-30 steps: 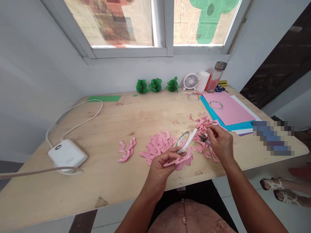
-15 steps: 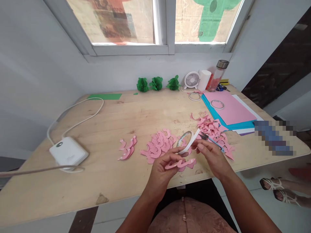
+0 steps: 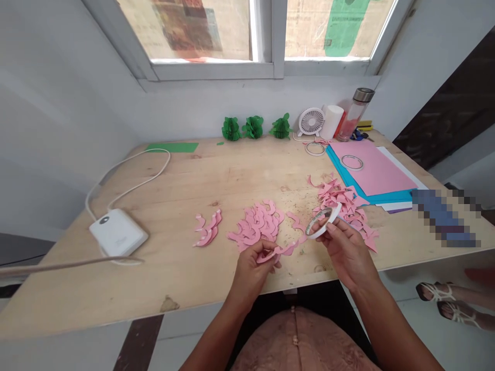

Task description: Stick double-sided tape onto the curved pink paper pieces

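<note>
My left hand (image 3: 253,270) pinches a wavy pink paper cutout (image 3: 284,250) above the table's near edge. To its right, my right hand (image 3: 350,252) grips a roll of white tape (image 3: 323,222), held tilted with its cardboard core showing. The far tip of the cutout comes close to the tape roll; whether they touch I cannot tell. Just beyond my left hand lies a heap of curved pink paper pieces (image 3: 257,224). A few more pink pieces with small white patches (image 3: 209,228) rest farther left. Behind the tape roll are pink paper scraps (image 3: 340,198).
Green paper ornaments (image 3: 253,127) stand along the wall beside a small fan (image 3: 311,121) and a glass bottle (image 3: 353,113). Coloured sheets (image 3: 375,165) carry another tape roll (image 3: 352,163) at the right. A white power bank (image 3: 118,233) with cables sits left. A person's sandalled feet (image 3: 444,304) show below.
The tape roll has passed from my left hand to my right and moved rightward. My left hand keeps the pink cutout. The view has shifted slightly.
</note>
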`<state>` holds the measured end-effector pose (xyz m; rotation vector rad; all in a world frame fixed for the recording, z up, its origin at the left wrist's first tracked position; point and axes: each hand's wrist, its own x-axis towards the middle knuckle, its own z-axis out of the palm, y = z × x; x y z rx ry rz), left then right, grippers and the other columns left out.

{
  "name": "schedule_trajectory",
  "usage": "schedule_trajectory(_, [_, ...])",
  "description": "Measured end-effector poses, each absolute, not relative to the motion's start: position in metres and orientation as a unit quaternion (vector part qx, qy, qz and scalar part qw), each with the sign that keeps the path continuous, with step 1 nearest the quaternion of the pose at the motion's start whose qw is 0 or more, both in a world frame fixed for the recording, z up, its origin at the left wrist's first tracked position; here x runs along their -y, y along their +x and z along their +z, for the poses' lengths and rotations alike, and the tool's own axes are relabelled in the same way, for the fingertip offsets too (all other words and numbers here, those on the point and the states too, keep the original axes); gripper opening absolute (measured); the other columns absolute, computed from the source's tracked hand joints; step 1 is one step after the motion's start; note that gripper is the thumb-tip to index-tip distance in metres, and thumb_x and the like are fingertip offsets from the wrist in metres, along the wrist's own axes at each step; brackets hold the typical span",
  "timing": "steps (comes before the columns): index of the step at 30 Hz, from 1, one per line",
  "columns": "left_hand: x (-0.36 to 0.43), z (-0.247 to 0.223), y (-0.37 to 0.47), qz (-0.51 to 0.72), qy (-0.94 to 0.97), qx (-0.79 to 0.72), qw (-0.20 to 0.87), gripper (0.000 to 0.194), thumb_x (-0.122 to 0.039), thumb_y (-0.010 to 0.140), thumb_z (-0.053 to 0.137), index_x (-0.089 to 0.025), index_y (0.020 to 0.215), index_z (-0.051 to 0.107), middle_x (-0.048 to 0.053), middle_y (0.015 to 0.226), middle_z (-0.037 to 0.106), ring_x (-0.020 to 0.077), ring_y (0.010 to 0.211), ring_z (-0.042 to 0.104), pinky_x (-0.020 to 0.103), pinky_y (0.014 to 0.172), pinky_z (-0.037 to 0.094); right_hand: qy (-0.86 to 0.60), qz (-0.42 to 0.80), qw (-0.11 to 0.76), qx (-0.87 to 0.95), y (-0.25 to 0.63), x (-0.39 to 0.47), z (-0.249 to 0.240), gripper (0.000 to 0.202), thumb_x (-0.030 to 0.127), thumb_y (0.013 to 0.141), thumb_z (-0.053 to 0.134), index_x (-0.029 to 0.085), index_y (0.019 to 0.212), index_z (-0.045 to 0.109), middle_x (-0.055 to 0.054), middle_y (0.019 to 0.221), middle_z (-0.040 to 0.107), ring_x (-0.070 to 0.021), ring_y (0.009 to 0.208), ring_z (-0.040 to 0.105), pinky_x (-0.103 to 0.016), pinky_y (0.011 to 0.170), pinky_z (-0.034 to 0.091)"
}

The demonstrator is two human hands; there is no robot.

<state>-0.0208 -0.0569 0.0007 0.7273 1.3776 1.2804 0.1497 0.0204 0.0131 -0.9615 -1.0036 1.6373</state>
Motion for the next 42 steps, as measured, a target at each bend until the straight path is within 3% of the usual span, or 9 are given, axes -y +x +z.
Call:
schedule_trajectory(2, [0.057, -0.004, -0.022, 0.531, 0.28, -0.576, 0.555, 0.014, -0.027, 0.069, 0.069, -0.015, 0.071, 0.062, -0.002, 0.055, 0.056, 0.0104, 0.048, 0.051, 0.021, 0.048, 0.038, -0.398, 0.671, 0.46, 0.425, 0.152, -0.019, 0.012, 0.015, 0.033, 0.079, 0.065, 0.021, 0.087, 0.066, -0.005, 0.085, 0.066, -0.0185, 0.08, 0.057, -0.031, 0.072, 0.045])
schedule_trajectory(5, [0.056, -0.009, -0.022, 0.546, 0.232, -0.547, 0.59, 0.019, -0.026, 0.069, 0.068, -0.015, 0.082, 0.06, -0.003, 0.056, 0.056, 0.0094, 0.044, 0.05, 0.02, 0.045, 0.036, -0.399, 0.666, 0.432, 0.458, 0.152, -0.015, 0.01, 0.016, 0.035, 0.08, 0.063, 0.02, 0.084, 0.065, -0.006, 0.084, 0.066, -0.0186, 0.078, 0.056, -0.031, 0.07, 0.045])
schedule_trajectory(13, [0.057, -0.004, -0.021, 0.587, 0.157, -0.479, 0.634, 0.055, -0.022, 0.071, 0.068, -0.018, 0.122, 0.048, -0.003, 0.061, 0.06, 0.0109, 0.049, 0.056, 0.021, 0.05, 0.042, -0.352, 0.688, 0.359, 0.523, 0.15, -0.005, 0.016, 0.017, 0.035, 0.083, 0.06, 0.019, 0.085, 0.065, -0.006, 0.083, 0.067, -0.0185, 0.075, 0.055, -0.033, 0.073, 0.042])
schedule_trajectory(16, [0.059, 0.0, -0.02, 0.597, 0.159, -0.459, 0.639, 0.06, -0.024, 0.074, 0.066, -0.021, 0.13, 0.042, -0.001, 0.066, 0.063, 0.0132, 0.054, 0.06, 0.023, 0.054, 0.044, -0.345, 0.691, 0.336, 0.539, 0.149, -0.002, 0.014, 0.017, 0.035, 0.084, 0.059, 0.019, 0.087, 0.065, -0.006, 0.08, 0.068, -0.0185, 0.075, 0.056, -0.032, 0.073, 0.042])
schedule_trajectory(19, [0.059, 0.004, -0.017, 0.598, 0.157, -0.444, 0.648, 0.045, -0.025, 0.076, 0.064, -0.019, 0.118, 0.052, 0.004, 0.073, 0.067, 0.0155, 0.057, 0.063, 0.025, 0.055, 0.045, -0.332, 0.696, 0.316, 0.552, 0.147, 0.0, 0.013, 0.017, 0.035, 0.084, 0.059, 0.019, 0.084, 0.066, -0.004, 0.076, 0.067, -0.0173, 0.073, 0.057, -0.03, 0.072, 0.042])
schedule_trajectory(23, [0.058, 0.006, -0.016, 0.589, 0.16, -0.427, 0.667, 0.013, -0.024, 0.075, 0.064, -0.012, 0.078, 0.063, 0.008, 0.071, 0.068, 0.0159, 0.058, 0.061, 0.026, 0.056, 0.045, -0.308, 0.711, 0.305, 0.553, 0.144, 0.001, 0.013, 0.02, 0.037, 0.084, 0.058, 0.019, 0.082, 0.066, -0.003, 0.075, 0.067, -0.0181, 0.073, 0.059, -0.031, 0.073, 0.044])
schedule_trajectory(28, [0.057, 0.004, -0.021, 0.602, 0.138, -0.383, 0.687, 0.006, -0.016, 0.068, 0.065, -0.013, 0.073, 0.068, 0.005, 0.065, 0.065, 0.0151, 0.059, 0.059, 0.026, 0.059, 0.044, -0.317, 0.697, 0.295, 0.572, 0.145, 0.001, 0.013, 0.02, 0.037, 0.084, 0.058, 0.019, 0.08, 0.066, -0.003, 0.076, 0.066, -0.0175, 0.075, 0.058, -0.029, 0.073, 0.044])
schedule_trajectory(34, [0.058, 0.008, -0.028, 0.601, 0.154, -0.375, 0.689, 0.013, -0.005, 0.056, 0.059, -0.013, 0.057, 0.068, 0.007, 0.08, 0.065, 0.0158, 0.069, 0.059, 0.026, 0.063, 0.044, -0.32, 0.67, 0.266, 0.615, 0.146, 0.0, 0.014, 0.023, 0.038, 0.086, 0.055, 0.019, 0.085, 0.066, -0.005, 0.081, 0.066, -0.0183, 0.078, 0.058, -0.03, 0.074, 0.043])
schedule_trajectory(42, [0.057, 0.013, -0.02, 0.621, 0.058, -0.327, 0.71, 0.015, -0.002, 0.055, 0.052, -0.015, 0.051, 0.055, 0.001, 0.058, 0.054, 0.0169, 0.068, 0.058, 0.026, 0.063, 0.043, -0.33, 0.663, 0.265, 0.617, 0.144, 0.002, 0.015, 0.021, 0.036, 0.087, 0.054, 0.018, 0.083, 0.065, -0.004, 0.082, 0.066, -0.0173, 0.078, 0.058, -0.028, 0.074, 0.042])
